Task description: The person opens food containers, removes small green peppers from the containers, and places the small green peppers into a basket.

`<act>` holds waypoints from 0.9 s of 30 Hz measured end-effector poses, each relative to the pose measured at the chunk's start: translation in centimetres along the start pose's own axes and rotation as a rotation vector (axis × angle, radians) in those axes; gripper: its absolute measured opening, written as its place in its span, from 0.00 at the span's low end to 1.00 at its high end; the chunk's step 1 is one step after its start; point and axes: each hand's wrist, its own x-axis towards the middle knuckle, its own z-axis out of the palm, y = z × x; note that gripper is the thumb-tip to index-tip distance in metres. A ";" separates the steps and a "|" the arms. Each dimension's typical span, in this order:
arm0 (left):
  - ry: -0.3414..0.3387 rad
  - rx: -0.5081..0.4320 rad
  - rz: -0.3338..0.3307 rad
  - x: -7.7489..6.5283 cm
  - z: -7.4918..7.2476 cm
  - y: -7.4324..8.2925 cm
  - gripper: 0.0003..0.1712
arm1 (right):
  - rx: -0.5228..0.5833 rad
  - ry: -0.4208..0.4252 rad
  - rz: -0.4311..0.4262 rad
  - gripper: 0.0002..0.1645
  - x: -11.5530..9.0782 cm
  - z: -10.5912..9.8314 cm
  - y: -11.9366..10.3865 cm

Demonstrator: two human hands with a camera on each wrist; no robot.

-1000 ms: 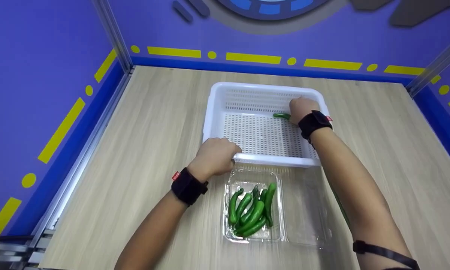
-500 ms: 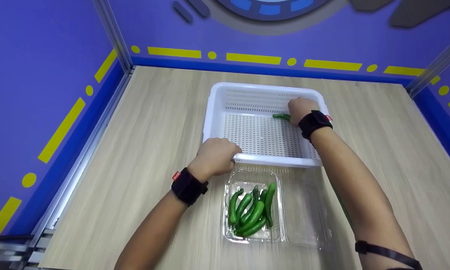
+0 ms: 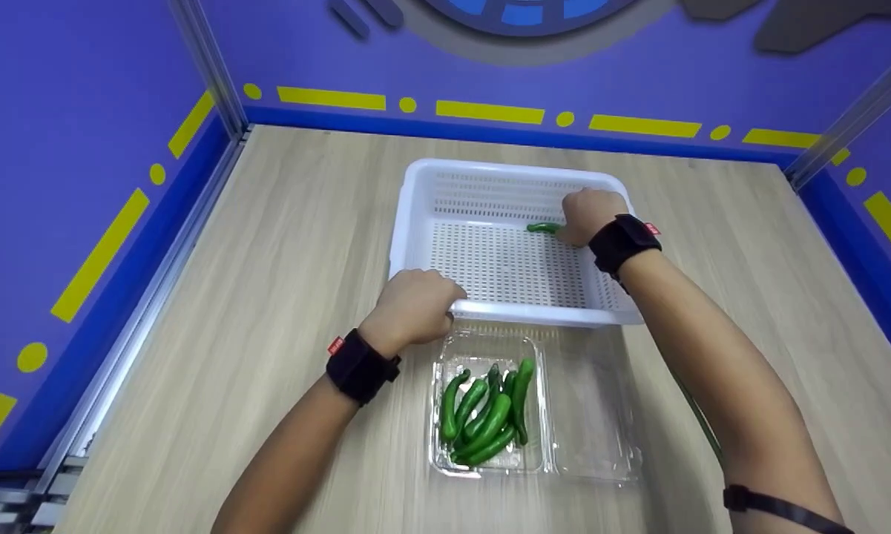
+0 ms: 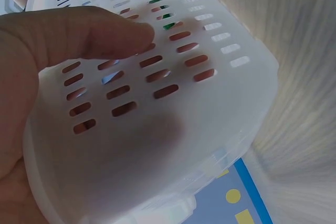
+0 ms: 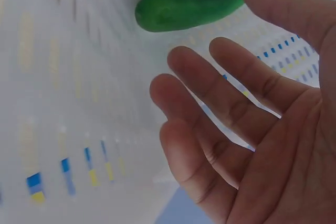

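Observation:
A white slotted plastic basket sits on the table. My left hand grips its near left rim; in the left wrist view the thumb presses the outer wall, with fingers showing through the slots behind. Inside the basket, at the right, is my right hand, its fingers loosely bent in the right wrist view. One green chili pepper lies on the basket floor, its thin end by the right thumb; whether they touch I cannot tell. Nothing lies between the right fingers and palm.
Before the basket stands a clear plastic clamshell box, its lid lying open to the right. Several green chili peppers are in the box. Blue panels wall the table at the back and sides.
The whole head view has shifted slightly left and up. Both hands, the basket and the chili pepper keep nearly the same places relative to each other.

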 end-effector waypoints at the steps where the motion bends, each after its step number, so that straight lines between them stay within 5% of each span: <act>1: 0.003 -0.001 -0.001 0.0 0.0 0.0 0.09 | 0.003 0.006 -0.003 0.14 -0.1 -0.2 -0.1; 10: -0.005 0.000 0.004 -0.1 0.0 0.0 0.09 | 0.208 0.099 -0.050 0.24 -1.5 -1.7 -0.1; 27: 0.003 -0.003 0.006 -0.1 -0.1 0.0 0.08 | 0.467 0.371 -0.249 0.15 -6.3 -3.8 -0.4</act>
